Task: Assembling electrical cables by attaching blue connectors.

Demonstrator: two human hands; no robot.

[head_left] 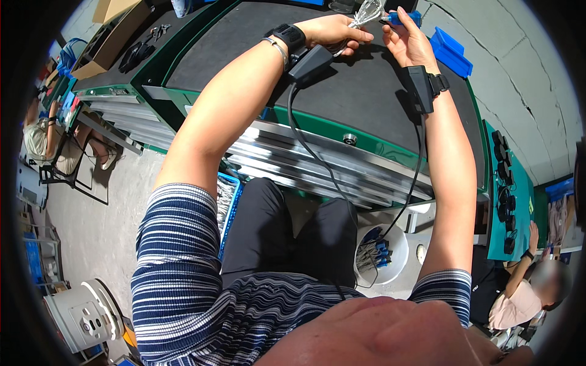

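Observation:
Over the far part of the dark-topped workbench (244, 58), both of my hands are close together. My left hand (332, 33) is closed round a bundle of thin, clear-whitish cable (368, 12), whose loops stick out past the fingers. My right hand (408, 43) pinches a short blue piece (408, 19) with a small metal end pointing at the bundle; it looks like a cable plug. Whether the two are joined is too small to make out. Each wrist wears a black strapped device with a black cord hanging from it.
A blue plastic bin (450, 52) stands beyond the bench's right edge. At the left is an open cardboard box (101, 58). A white bucket (400, 253) of blue-ended cables and a blue basket (231, 210) flank my legs. Other people sit at the far left and right.

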